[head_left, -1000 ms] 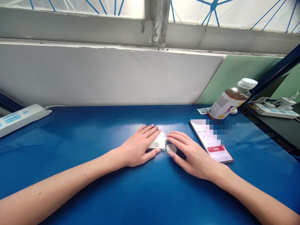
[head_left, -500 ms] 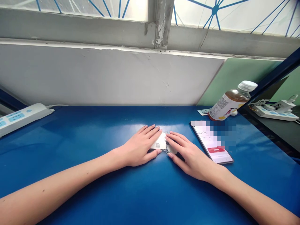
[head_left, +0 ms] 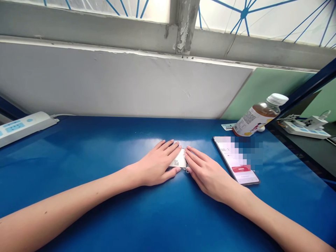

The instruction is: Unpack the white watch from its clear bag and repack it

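Both hands lie flat on a blue table, fingertips meeting at its middle. My left hand rests palm down with fingers stretched over a small white card that bears a printed code. My right hand lies flat too, its fingers straight and touching the card's right edge. Only a strip of the card shows between the two hands. Whatever lies under my right hand is hidden.
A phone with a lit screen lies just right of my right hand. Behind it lies a tipped bottle of brown drink and a small label. A white power strip sits at far left, another at far right. A wall closes the back.
My right hand has slid left toward my left hand, covering the shiny clear piece that showed beside the card. Less of the card shows now. My left hand has stayed put.
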Available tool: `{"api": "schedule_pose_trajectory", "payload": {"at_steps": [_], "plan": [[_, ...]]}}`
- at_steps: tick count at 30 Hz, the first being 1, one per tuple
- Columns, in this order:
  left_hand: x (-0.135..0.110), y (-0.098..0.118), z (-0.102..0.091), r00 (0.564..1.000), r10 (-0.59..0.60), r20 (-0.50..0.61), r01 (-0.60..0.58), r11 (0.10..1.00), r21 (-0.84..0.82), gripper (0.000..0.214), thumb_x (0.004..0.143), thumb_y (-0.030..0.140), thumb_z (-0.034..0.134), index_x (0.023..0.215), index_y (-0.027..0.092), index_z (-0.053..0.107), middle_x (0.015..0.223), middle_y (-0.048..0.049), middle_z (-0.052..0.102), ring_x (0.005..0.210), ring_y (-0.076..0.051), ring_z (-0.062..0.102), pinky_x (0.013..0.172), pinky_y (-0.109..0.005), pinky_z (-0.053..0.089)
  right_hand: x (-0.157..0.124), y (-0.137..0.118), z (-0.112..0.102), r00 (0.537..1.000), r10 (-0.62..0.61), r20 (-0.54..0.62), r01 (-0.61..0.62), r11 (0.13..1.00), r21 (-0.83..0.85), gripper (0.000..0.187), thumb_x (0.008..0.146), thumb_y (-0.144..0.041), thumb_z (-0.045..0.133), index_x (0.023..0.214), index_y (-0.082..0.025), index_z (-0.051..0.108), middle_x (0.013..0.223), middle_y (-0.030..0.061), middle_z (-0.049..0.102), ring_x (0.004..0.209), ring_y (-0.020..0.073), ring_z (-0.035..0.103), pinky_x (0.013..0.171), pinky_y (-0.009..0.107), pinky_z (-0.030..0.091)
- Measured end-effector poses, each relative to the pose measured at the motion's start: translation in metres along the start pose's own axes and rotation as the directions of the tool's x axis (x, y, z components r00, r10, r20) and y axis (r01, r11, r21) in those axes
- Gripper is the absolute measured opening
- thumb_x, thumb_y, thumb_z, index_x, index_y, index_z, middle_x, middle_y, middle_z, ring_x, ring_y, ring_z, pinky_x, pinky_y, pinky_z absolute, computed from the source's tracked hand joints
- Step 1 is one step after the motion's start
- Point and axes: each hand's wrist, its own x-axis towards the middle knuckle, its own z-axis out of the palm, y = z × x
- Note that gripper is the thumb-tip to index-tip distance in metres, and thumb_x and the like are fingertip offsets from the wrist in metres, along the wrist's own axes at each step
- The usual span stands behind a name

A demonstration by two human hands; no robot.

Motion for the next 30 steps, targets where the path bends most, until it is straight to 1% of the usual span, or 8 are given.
{"api": "schedule_pose_trajectory", "payload": {"at_steps": [6,12,14,16,18,23,27,30], "plan": [[0.000,-0.001,0.001,1.000,0.009,-0.018,-0.009,1.000,0.006,0.064,0.101,0.051,0.038,0.152,0.013,0.033,0.158,-0.0160,0.035,0.148,-0.034,0.027,0.120,-0.051,0.022,0.004,-0.011,0.003,0.998,-0.054,0.040,0.062,0.971,-0.231,0.041,0.094,-0.008,0.044,0.129,0.008,0.057,0.139,0.0320,0.054,0.133,0.0411,0.050,0.108,0.051,0.048],[0.000,-0.001,0.001,1.000,0.008,-0.030,-0.006,0.999,0.046,0.065,0.100,0.050,0.038,0.152,0.011,0.033,0.159,-0.0169,0.033,0.148,-0.034,0.027,0.119,-0.050,0.023,0.016,-0.013,-0.002,0.992,-0.103,0.068,0.114,0.977,-0.179,0.036,0.086,-0.009,0.047,0.108,0.005,0.072,0.126,0.0308,0.064,0.131,0.0390,0.052,0.114,0.048,0.042],[0.000,-0.001,0.001,0.999,0.012,-0.032,-0.011,0.998,0.054,0.066,0.100,0.050,0.039,0.153,0.011,0.032,0.159,-0.0166,0.032,0.148,-0.034,0.027,0.120,-0.050,0.023,0.020,-0.015,0.002,0.996,-0.078,0.052,0.087,0.979,-0.186,0.034,0.085,-0.011,0.049,0.103,0.003,0.074,0.124,0.0306,0.066,0.130,0.0397,0.053,0.115,0.048,0.041],[0.000,-0.001,0.000,1.000,0.013,-0.025,-0.011,0.998,0.056,0.066,0.100,0.049,0.039,0.153,0.010,0.031,0.159,-0.0170,0.031,0.148,-0.035,0.027,0.120,-0.051,0.024,0.021,-0.016,0.008,1.000,0.005,0.011,-0.002,0.970,-0.242,0.034,0.086,-0.009,0.047,0.103,0.006,0.073,0.120,0.0318,0.067,0.126,0.0399,0.057,0.114,0.048,0.042],[0.001,-0.001,0.000,1.000,0.014,-0.020,-0.013,0.999,0.052,0.066,0.101,0.049,0.039,0.153,0.010,0.031,0.159,-0.0176,0.032,0.148,-0.036,0.027,0.119,-0.053,0.025,0.020,-0.017,0.015,0.999,0.028,-0.025,-0.034,0.963,-0.268,0.034,0.088,-0.007,0.046,0.104,0.007,0.072,0.114,0.0314,0.069,0.121,0.0388,0.060,0.114,0.048,0.043],[0.001,-0.002,0.000,0.998,0.022,-0.054,-0.020,0.999,0.037,0.064,0.100,0.049,0.040,0.154,0.015,0.032,0.158,-0.0151,0.034,0.147,-0.036,0.029,0.119,-0.053,0.025,0.015,-0.016,0.019,0.991,0.059,-0.121,-0.083,0.975,-0.204,0.034,0.095,-0.009,0.042,0.104,0.000,0.074,0.113,0.0240,0.073,0.121,0.0344,0.061,0.111,0.047,0.046],[0.001,-0.002,-0.001,0.999,0.021,-0.037,-0.019,0.999,0.036,0.064,0.100,0.049,0.039,0.154,0.014,0.031,0.159,-0.0157,0.033,0.147,-0.036,0.029,0.118,-0.053,0.027,0.014,-0.015,0.015,0.980,0.109,-0.168,-0.127,0.987,-0.102,0.034,0.097,-0.011,0.043,0.109,0.003,0.071,0.116,0.0251,0.071,0.122,0.0332,0.061,0.108,0.043,0.050],[0.000,-0.001,-0.002,0.999,0.016,-0.032,-0.015,0.999,0.036,0.064,0.100,0.048,0.040,0.153,0.013,0.032,0.158,-0.0161,0.034,0.147,-0.036,0.029,0.118,-0.053,0.026,0.013,-0.010,0.012,0.972,0.132,-0.197,-0.139,0.990,-0.024,0.033,0.098,-0.014,0.043,0.109,-0.002,0.071,0.116,0.0212,0.072,0.119,0.0311,0.064,0.104,0.043,0.053]]}}
